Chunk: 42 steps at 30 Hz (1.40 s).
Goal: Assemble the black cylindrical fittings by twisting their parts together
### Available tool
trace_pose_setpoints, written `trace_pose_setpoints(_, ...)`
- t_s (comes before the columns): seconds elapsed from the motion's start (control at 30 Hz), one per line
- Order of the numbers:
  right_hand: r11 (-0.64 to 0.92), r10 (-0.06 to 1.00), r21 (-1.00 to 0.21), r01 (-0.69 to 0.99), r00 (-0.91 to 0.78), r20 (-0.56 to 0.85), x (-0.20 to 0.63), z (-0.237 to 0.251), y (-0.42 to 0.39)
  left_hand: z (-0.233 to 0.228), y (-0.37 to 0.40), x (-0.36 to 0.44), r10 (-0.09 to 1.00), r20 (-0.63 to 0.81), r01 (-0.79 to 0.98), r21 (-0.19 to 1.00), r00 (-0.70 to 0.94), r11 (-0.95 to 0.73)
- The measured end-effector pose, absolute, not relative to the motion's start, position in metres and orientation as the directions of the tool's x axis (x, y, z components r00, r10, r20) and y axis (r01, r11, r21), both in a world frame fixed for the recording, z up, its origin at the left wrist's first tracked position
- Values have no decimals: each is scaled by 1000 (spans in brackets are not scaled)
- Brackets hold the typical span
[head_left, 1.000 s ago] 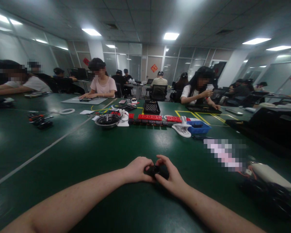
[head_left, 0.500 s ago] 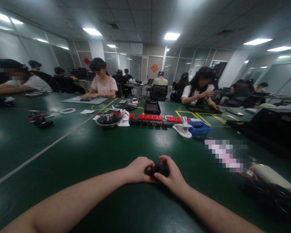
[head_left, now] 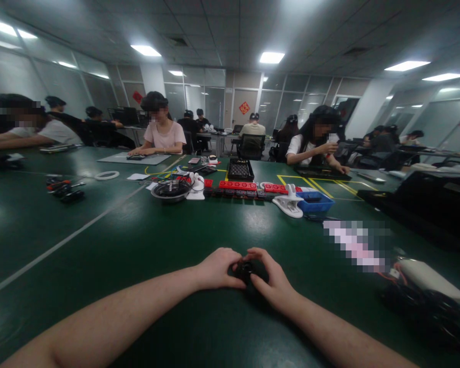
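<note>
A small black round part [head_left: 247, 268] with a ring-shaped opening lies between my two hands, low over the near middle of the green table. My left hand [head_left: 220, 268] is closed on its left side, thumb below and fingers curled behind. From the right, my right hand [head_left: 273, 278] wraps round it, index finger reaching over the top and thumb along the near side. More dark surface shows inside the curve of the right hand; whether it is the same piece or a second one, I cannot tell.
Beyond my hands stand a metal bowl [head_left: 171, 190], red power strips [head_left: 237, 185], a white clip stand [head_left: 289, 203] and a blue bin [head_left: 315, 201]. Black round parts [head_left: 425, 306] lie at right beside a pale block [head_left: 433, 280]. Co-workers sit across the table [head_left: 99, 266].
My right index finger has come down and left onto the part, and my right thumb has shifted slightly right. More dark surface shows between the right fingers. My left hand stays nearly still.
</note>
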State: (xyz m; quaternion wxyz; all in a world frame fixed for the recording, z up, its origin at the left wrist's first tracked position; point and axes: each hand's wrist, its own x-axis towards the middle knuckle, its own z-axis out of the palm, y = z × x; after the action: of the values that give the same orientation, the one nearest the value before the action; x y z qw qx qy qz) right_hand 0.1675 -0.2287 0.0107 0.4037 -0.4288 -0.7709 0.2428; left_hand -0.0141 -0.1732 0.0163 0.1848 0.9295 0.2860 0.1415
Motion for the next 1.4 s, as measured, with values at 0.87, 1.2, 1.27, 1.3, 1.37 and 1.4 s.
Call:
trace_pose_setpoints(0.87,440,890,-681,586,-185,417,164,4,-225,12,-172,-14,582,156,472,438,798,-765)
trace_pose_setpoints(1.2,568,816,-720,398,-388,429,169,11,-230,17,-173,-15,579,149,471,439,802,-765)
trace_pose_setpoints(1.27,554,829,-718,422,-359,429,169,11,-230,17,-173,-15,582,148,473,443,799,-762)
trace_pose_setpoints(1.3,546,836,-717,433,-343,429,169,11,-230,16,-173,-15,584,148,474,444,798,-760)
trace_pose_setpoints(1.37,527,849,-717,456,-315,425,168,11,-230,15,-173,-15,588,149,476,447,795,-757)
trace_pose_setpoints(1.4,518,855,-717,467,-302,422,167,11,-230,15,-173,-15,588,149,475,449,795,-757)
